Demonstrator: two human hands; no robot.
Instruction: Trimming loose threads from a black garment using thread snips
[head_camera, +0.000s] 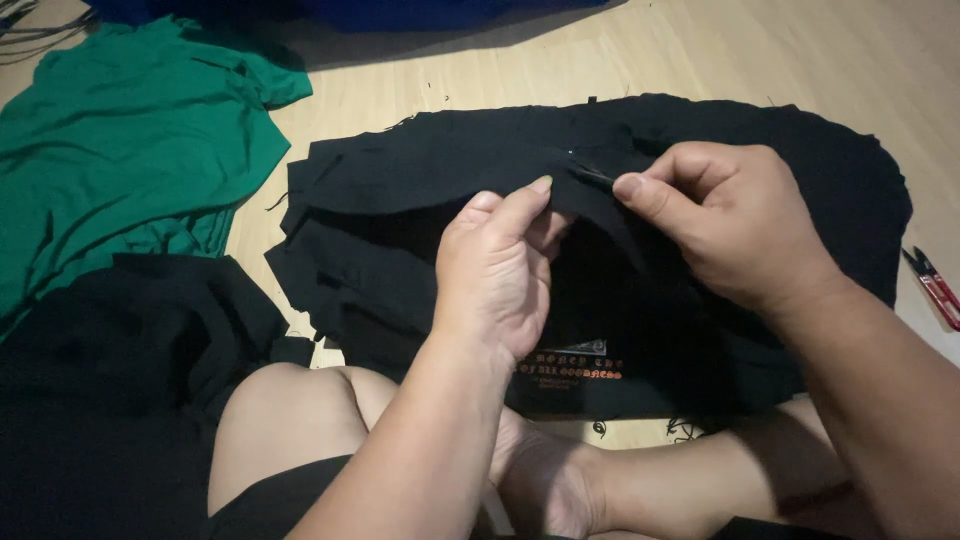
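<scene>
The black cloth lies spread on the floor ahead of the person's folded legs, its long axis running from 9 to 3 o'clock. One lifted edge of it stands between the two hands — that edge is the point both grips meet on. The left hand pinches the edge from 7 o'clock, thumb and forefinger closed on the fabric. The right hand comes in from 3 o'clock, fingertips clenched on the same edge just beside the left thumb; a thin pin or thread may sit there, too small to tell. Both hands are equally near. Green cloth lies at 10 o'clock, more dark fabric at 8, and red-handled snips at 3 o'clock — well apart from the right hand.
</scene>
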